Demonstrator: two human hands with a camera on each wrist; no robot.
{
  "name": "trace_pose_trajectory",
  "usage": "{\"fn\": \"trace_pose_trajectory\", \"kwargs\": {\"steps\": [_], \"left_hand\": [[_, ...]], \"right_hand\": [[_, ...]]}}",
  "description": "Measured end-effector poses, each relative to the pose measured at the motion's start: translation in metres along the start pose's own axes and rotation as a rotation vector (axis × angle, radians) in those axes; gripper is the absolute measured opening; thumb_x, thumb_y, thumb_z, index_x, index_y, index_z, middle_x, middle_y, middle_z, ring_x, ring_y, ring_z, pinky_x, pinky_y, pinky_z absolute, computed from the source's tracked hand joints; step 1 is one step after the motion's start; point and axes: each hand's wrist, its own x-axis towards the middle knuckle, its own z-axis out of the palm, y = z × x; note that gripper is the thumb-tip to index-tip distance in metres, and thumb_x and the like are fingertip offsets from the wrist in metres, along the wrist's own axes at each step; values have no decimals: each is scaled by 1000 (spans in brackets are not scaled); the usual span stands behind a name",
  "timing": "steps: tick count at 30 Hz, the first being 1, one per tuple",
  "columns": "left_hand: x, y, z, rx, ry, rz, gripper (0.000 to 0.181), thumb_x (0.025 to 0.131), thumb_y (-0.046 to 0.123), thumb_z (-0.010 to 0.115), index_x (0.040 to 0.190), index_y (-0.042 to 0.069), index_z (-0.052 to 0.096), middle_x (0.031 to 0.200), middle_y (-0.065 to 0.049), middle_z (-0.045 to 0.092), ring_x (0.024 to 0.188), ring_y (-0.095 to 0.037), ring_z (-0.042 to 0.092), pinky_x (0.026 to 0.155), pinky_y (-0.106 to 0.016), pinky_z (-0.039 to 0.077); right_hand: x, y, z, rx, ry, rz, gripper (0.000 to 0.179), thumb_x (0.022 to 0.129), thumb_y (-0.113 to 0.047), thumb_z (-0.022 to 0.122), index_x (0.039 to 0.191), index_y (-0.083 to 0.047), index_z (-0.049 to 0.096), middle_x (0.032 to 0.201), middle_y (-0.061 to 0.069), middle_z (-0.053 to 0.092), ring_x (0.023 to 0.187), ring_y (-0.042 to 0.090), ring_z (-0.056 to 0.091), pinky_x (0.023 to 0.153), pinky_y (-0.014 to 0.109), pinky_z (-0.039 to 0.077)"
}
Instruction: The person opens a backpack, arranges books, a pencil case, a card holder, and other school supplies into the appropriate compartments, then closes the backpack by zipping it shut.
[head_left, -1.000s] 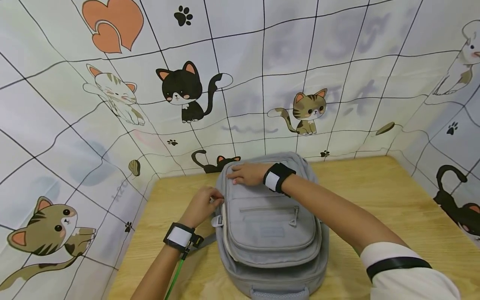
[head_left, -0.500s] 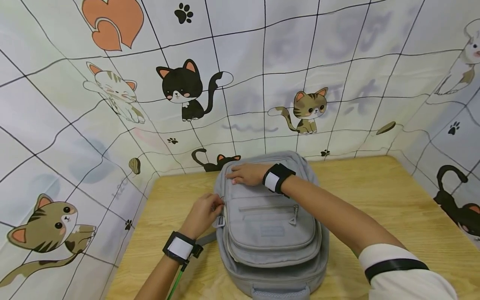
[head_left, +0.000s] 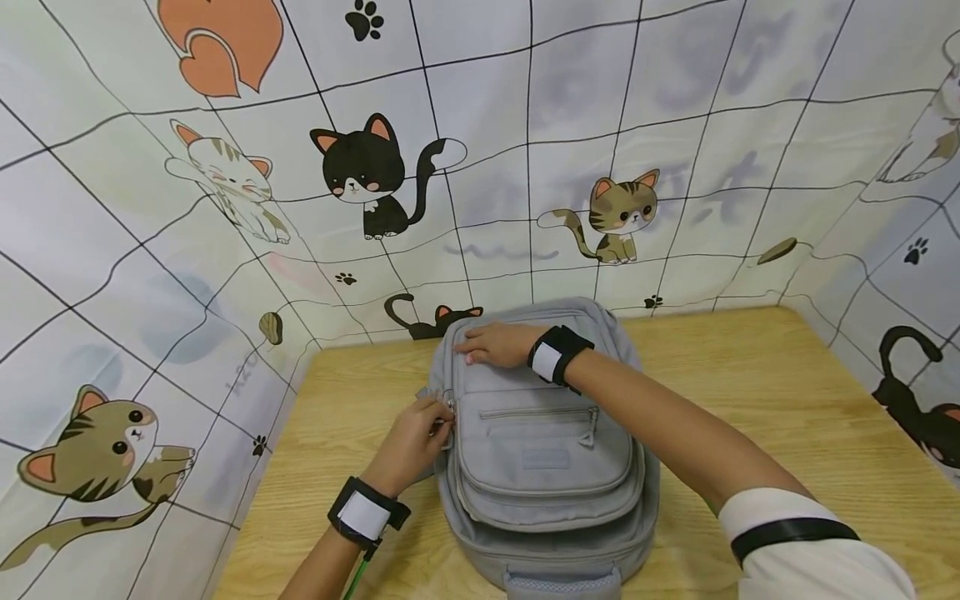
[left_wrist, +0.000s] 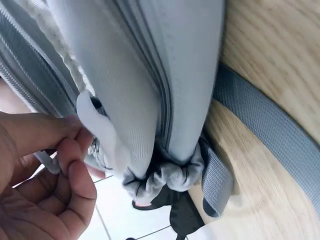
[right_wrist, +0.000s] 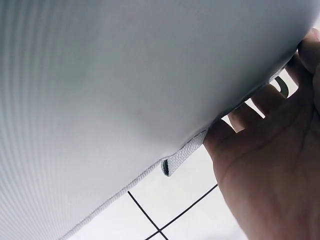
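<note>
Left hand (head_left: 416, 442) is sliding toward the near end of the grey backpack (head_left: 543, 454), along its left side, pinching the zipper pull (left_wrist: 95, 150) and taking it with it. The side seam, which was gaping with a pale lining showing a second ago, is now lying closed where the hand has passed. The strap buckle that was showing beside the bag's left edge is now hidden behind the hand. The whole view is tipping slightly downward.
</note>
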Motion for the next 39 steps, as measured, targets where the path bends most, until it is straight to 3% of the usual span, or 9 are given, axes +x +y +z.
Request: {"fn": "trace_pose_trajectory", "kwargs": {"steps": [5,12,23,29,39], "left_hand": [[-12,11,-5,-57,0,11,8,85,3,67,87,11,66,88,3,60,76,-3,58,64,-15,50],[-24,21,-2,-60,45,18,13,83,2,69,82,15,65,85,7,58,70,1,51,59,-14,46],[-52,44,-1,-180,21,-105,16,84,3,69,84,19,64,90,11,59,81,1,61,67,-15,52],[-69,58,2,-235,32,-47,16,85,2,68,85,17,64,90,10,59,81,1,60,68,-13,52],[-83,72,3,-290,53,50,9,88,5,64,83,13,64,86,4,61,75,3,54,63,-11,48]], "right_hand": [[1,4,-1,-10,5,20,50,102,-42,33,148,-22,34,156,15,26,145,33,23,118,46,20],[0,6,-6,2,-3,32,49,102,-41,33,148,-22,34,157,15,25,145,33,22,118,47,20],[0,2,-5,25,-18,16,49,103,-40,33,148,-20,34,156,16,24,145,34,22,118,46,20],[1,2,-5,31,-24,23,49,103,-40,32,149,-22,33,157,16,23,146,34,21,118,47,19],[6,3,-1,41,-20,24,48,103,-40,32,148,-23,33,157,15,23,146,33,20,119,46,19]]}}
